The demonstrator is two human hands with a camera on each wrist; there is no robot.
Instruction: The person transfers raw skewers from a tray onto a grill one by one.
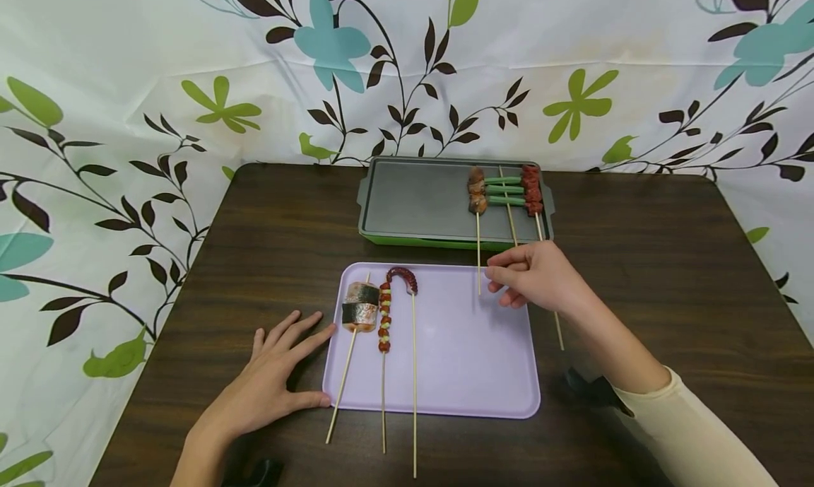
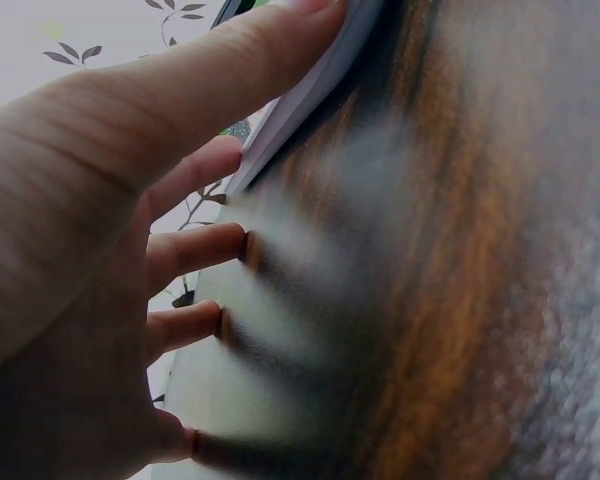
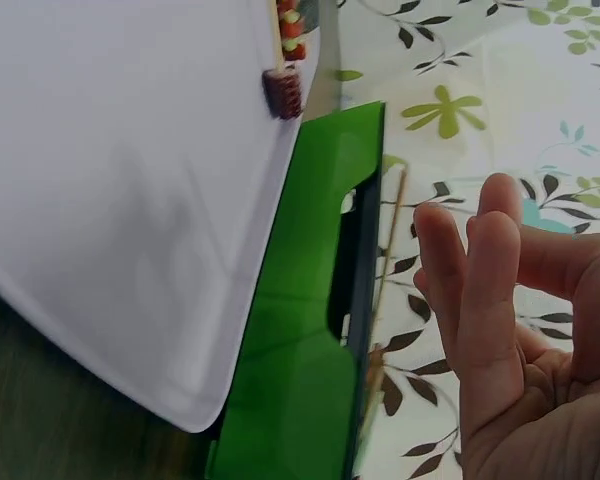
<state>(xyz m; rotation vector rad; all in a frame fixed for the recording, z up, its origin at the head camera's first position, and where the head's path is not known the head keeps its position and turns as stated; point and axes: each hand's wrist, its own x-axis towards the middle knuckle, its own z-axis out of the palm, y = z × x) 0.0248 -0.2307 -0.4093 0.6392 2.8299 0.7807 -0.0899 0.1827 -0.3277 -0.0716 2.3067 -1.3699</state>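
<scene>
My left hand (image 1: 273, 377), fingers spread, touches the left edge of a lilac tray (image 1: 470, 360) with thumb and index finger. On the tray lie a skewer of a pale pinkish chunk with dark bands (image 1: 360, 307), a skewer of red and light green pieces (image 1: 384, 317) and a curled tentacle skewer (image 1: 403, 273). My right hand (image 1: 534, 275) hovers above the tray's upper right, fingers loosely bent, nothing visible between them. Just left of its fingertips is the stick of a brown meat skewer (image 1: 477, 190). This skewer lies on a grey-topped grill (image 1: 413, 197).
Also on the grill are a skewer of green pods (image 1: 505, 190) and a red meat skewer (image 1: 532, 190), whose stick runs beneath the right hand. The grill's green side (image 3: 290, 300) faces the tray. A patterned cloth (image 1: 407, 70) hangs behind the dark wooden table (image 1: 668, 261).
</scene>
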